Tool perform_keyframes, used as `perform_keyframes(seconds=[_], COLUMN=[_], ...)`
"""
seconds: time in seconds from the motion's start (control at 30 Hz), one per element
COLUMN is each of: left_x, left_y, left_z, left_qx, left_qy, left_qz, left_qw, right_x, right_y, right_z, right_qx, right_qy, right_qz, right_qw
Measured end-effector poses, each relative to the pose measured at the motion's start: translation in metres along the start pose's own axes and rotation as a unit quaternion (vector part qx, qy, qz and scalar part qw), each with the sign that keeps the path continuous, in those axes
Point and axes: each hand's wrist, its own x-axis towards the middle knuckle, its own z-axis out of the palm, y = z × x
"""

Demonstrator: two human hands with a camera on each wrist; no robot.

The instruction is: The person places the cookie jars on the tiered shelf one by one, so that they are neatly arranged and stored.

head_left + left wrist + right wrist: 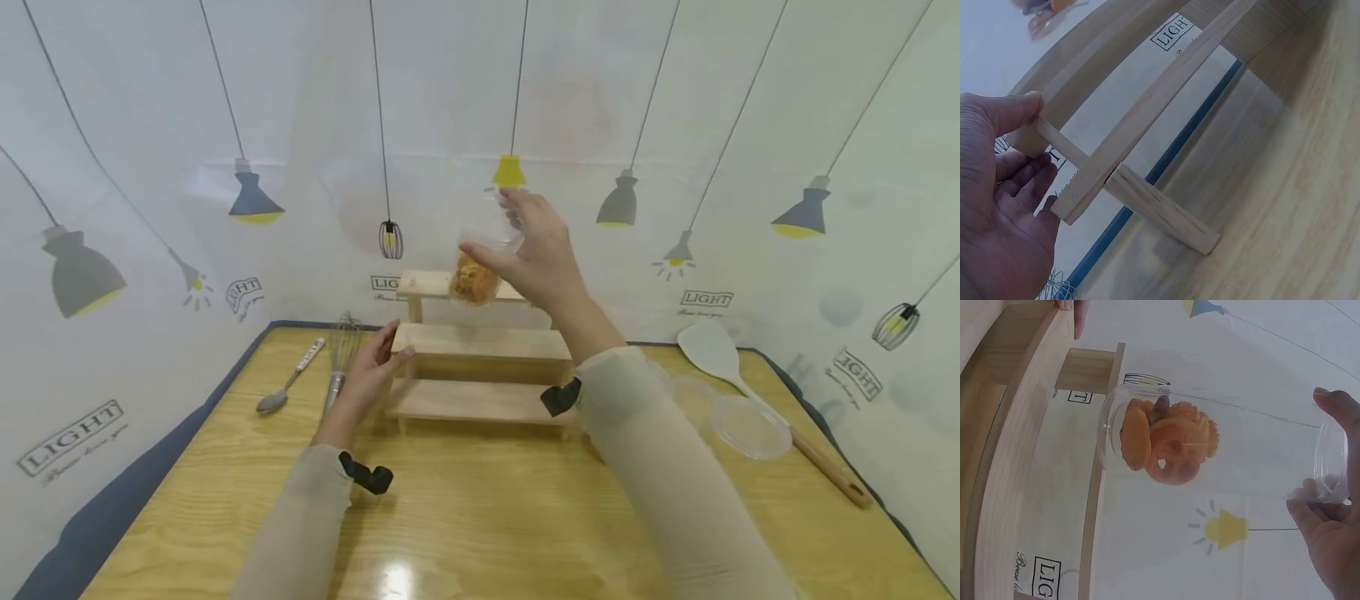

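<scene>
Right hand (536, 250): grasping the clear jar (1260, 456) by its upper end, thumb on one side and fingers on the other, above the rack (480, 342).
Left hand (365, 375): grasping the rack at the left end of its middle shelf, thumb and fingers on opposite sides of the board.
Jar: roughly upright at the top shelf (423, 283) of the rack; contact between base and board cannot be told. Whether a lid closes the upper end is also unclear.
Snacks (1172, 444): orange pieces, gathered at the base of the jar.
Step in hand: judged to be handling the jar at the top shelf. Brace the rack with the left hand so that the light frame does not shift. Hold the jar vertical; align the whole base over the board before easing the fingers.
Caution: the top shelf looks narrow, so an overhanging base could tip. Squeeze lightly, as thin plastic may flex. Clear the middle shelf with the right forearm.
Whisk (341, 350) and spoon (273, 402): left of the rack, the whisk nearer to it.
Spatula (708, 350) and clear lid (752, 427): right of the rack, outside the working area.
</scene>
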Motion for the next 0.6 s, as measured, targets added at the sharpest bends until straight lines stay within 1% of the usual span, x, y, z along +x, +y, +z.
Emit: perform_keyframes(seconds=[0.13, 0.27, 0.33, 0.47, 0.6], left_x=[-0.001, -0.002, -0.002, -0.003, -0.002], left_y=[-0.001, 0.0, 0.0, 0.0, 0.004], left_z=[0.002, 0.003, 0.003, 0.001, 0.0], left_qx=[0.001, 0.014, 0.02, 0.03, 0.039], left_qy=[0.005, 0.009, 0.013, 0.013, 0.008], left_qz=[0.003, 0.007, 0.004, -0.001, 0.003], left_qw=[1.0, 0.9998, 0.9997, 0.9994, 0.9992], right_x=[0.014, 0.024, 0.028, 0.033, 0.028], right_y=[-0.002, -0.001, 0.0, 0.005, 0.019], right_z=[0.015, 0.03, 0.038, 0.058, 0.079], right_qx=[-0.009, -0.014, 0.001, 0.043, 0.084], right_qy=[-0.02, -0.03, -0.035, -0.046, -0.047], right_qz=[0.029, 0.05, 0.07, 0.138, 0.202], right_qw=[0.999, 0.998, 0.997, 0.988, 0.975])
